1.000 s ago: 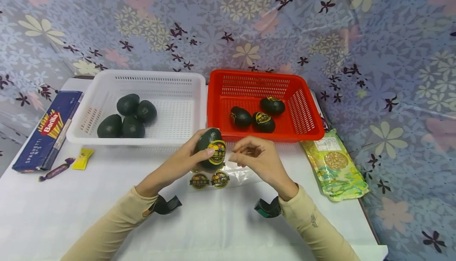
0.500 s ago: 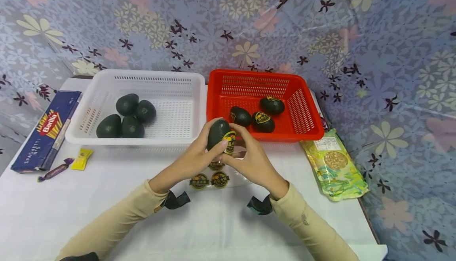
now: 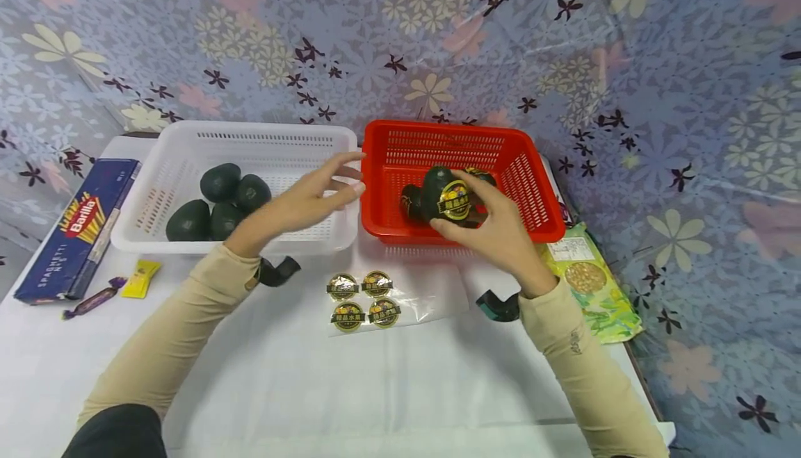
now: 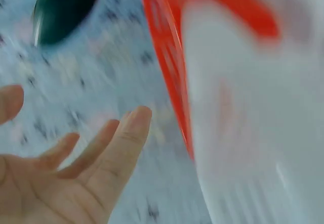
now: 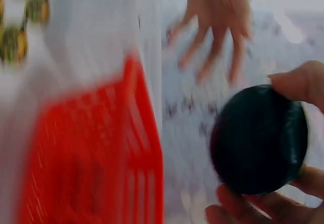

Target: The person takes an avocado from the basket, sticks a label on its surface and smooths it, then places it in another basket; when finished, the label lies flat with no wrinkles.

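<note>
An avocado (image 3: 434,190) with a round black-and-gold sticker (image 3: 454,200) is gripped by my right hand (image 3: 491,229), above the red basket (image 3: 463,239). In the right wrist view, thumb and fingers curl round this dark avocado (image 5: 258,140). My left hand (image 3: 306,201) holds nothing; its fingers are spread over the right side of the white basket (image 3: 250,246). The left wrist view shows the empty left palm (image 4: 66,193). Other avocados lie in the red basket, partly hidden behind the held one. Several avocados without visible stickers (image 3: 220,183) lie in the white basket.
A clear sheet (image 3: 432,295) with several round stickers (image 3: 347,316) lies on the white table. To the left are a spaghetti box (image 3: 78,232), a purple candy (image 3: 94,301) and a yellow candy (image 3: 141,279). A green-yellow bag (image 3: 591,284) lies at the right.
Both hands were on the avocado half a second ago. My left hand has let go and moved left and up; the right has carried the avocado up and right over the red basket.
</note>
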Tool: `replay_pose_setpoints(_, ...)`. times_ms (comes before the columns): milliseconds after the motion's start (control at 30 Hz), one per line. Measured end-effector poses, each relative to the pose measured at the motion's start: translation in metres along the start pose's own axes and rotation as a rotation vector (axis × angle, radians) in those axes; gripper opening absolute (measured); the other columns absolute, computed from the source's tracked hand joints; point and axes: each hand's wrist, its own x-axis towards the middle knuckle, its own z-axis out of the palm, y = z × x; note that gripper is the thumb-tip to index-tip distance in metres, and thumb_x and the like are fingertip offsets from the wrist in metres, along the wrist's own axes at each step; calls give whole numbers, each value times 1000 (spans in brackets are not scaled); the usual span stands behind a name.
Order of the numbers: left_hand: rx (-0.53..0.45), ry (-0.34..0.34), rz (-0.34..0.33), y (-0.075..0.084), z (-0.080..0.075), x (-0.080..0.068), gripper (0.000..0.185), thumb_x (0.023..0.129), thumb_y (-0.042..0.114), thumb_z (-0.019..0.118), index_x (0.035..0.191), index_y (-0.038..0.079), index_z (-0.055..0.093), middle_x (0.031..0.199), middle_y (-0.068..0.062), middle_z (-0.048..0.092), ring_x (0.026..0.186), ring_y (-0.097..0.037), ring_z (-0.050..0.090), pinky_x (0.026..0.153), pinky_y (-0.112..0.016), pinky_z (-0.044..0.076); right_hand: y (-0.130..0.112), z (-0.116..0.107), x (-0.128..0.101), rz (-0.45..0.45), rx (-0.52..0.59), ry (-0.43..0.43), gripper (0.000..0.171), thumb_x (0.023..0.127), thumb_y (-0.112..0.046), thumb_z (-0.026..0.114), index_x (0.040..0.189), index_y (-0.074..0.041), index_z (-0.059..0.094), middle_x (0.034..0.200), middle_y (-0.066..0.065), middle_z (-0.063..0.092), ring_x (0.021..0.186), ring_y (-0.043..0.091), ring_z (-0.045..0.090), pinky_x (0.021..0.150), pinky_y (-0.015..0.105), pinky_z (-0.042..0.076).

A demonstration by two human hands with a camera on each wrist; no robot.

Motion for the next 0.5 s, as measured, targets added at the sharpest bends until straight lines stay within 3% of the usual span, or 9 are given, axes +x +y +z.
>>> replay_pose_setpoints(100, 102, 43, -70, -11, -33, 5, 60, 105, 30, 50, 158, 17, 24, 152, -20, 45, 138, -41, 48, 110, -56, 44, 13, -24, 17, 54, -177, 9, 76, 81, -33, 83, 148, -21, 49, 144, 12, 57, 125, 33, 56, 101, 53, 48)
replay_pose_setpoints(200, 152, 69, -139, -20, -64, 6, 63, 106, 37, 46, 160, 18, 20, 155, -22, 40, 142, -43, 42, 112, -59, 40, 25, -45, 33, 121, -324, -47, 79, 84, -37, 79, 151, -16, 45, 150, 17, 50, 135, 40, 47, 108, 62, 41)
replay_pose_setpoints(267, 172, 82, -177, -26, -80, 6, 65, 106, 42, 44, 161, 19, 17, 157, -23, 37, 143, -45, 40, 111, -61, 40, 33, -57, 43, 157, -387, -103, 80, 85, -37, 77, 152, -11, 42, 149, 22, 49, 134, 45, 47, 107, 65, 40)
replay_pose_setpoints(400, 219, 109, -246, -42, -105, 7, 69, 106, 45, 42, 162, 15, 15, 157, -28, 34, 144, -49, 35, 112, -65, 35, 52, -70, 64, 216, -451, -192, 79, 86, -35, 77, 150, -5, 42, 141, 26, 55, 122, 46, 54, 99, 63, 46)
replay_pose_setpoints(500, 252, 121, -312, -62, -115, 7, 69, 106, 45, 40, 161, 11, 15, 157, -31, 33, 144, -51, 33, 112, -67, 33, 67, -71, 77, 252, -498, -279, 81, 85, -36, 77, 150, -2, 41, 140, 27, 54, 122, 46, 55, 101, 62, 46)
